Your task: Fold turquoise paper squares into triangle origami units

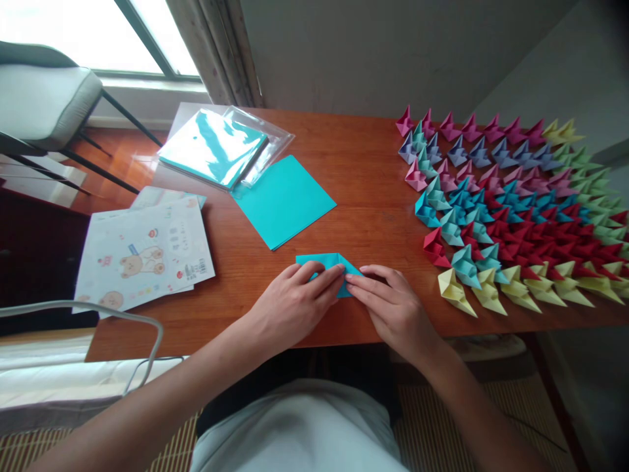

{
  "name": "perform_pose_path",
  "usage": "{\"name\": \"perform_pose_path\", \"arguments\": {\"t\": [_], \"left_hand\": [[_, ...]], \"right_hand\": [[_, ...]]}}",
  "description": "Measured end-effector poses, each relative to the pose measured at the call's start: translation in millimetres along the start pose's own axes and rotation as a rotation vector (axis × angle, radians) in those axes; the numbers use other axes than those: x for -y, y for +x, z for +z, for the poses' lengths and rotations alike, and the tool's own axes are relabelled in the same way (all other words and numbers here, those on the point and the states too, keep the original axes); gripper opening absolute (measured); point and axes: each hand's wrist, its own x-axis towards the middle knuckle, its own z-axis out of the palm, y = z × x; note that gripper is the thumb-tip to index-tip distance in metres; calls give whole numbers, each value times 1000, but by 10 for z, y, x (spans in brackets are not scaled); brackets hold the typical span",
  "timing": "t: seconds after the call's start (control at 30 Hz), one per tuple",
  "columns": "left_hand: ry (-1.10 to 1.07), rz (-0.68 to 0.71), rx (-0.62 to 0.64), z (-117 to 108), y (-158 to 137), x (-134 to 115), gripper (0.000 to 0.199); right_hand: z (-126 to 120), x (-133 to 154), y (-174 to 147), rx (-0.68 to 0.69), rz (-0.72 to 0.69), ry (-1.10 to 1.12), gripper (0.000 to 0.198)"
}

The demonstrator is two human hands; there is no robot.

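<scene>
A turquoise sheet of origami paper point(328, 258), partly folded, lies at the front of the table. Its right top corner is folded down to a slant. My left hand point(295, 298) rests over its left part, fingers pressed together with the tips on the middle crease. On the right edge, my right hand point(396, 303) pinches the paper between thumb and fingers. Much of the sheet is hidden under both hands. Just beyond lies a small stack of flat turquoise sheets point(285, 204).
Rows of folded paper figures point(521, 233) in many colours fill the table's right side. At back left lies a plastic-wrapped pack of paper point(211, 147). Printed cover sheets point(147, 249) with a cartoon bear sit at the left edge. A grey cable point(147, 319) curves nearby.
</scene>
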Motion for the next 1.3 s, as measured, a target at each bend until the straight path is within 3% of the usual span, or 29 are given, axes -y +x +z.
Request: {"name": "perform_pose_path", "arguments": {"t": [0.23, 0.4, 0.5, 0.7, 0.93, 1.1, 1.3], "left_hand": [[10, 31, -11, -15, -14, 8, 33], [36, 46, 3, -15, -31, -20, 35], [42, 30, 10, -18, -39, -45, 35], [38, 12, 23, -22, -49, -64, 36], [30, 9, 9, 6, -60, -68, 37], [18, -8, 12, 6, -60, -62, 36], [-19, -30, -13, 10, -58, -54, 34]], "right_hand": [[-58, 19, 69, -35, 83, 136, 29], [-147, 24, 375, -74, 348, 188, 15], [-173, -47, 640, 112, 472, 129, 15], [-208, -150, 956, 344, 524, -2, 24], [-246, -146, 1061, 434, 543, -121, 30], [-371, -217, 1131, 610, 484, -199, 30], [-570, -234, 954, 785, 507, -211, 26]]}}
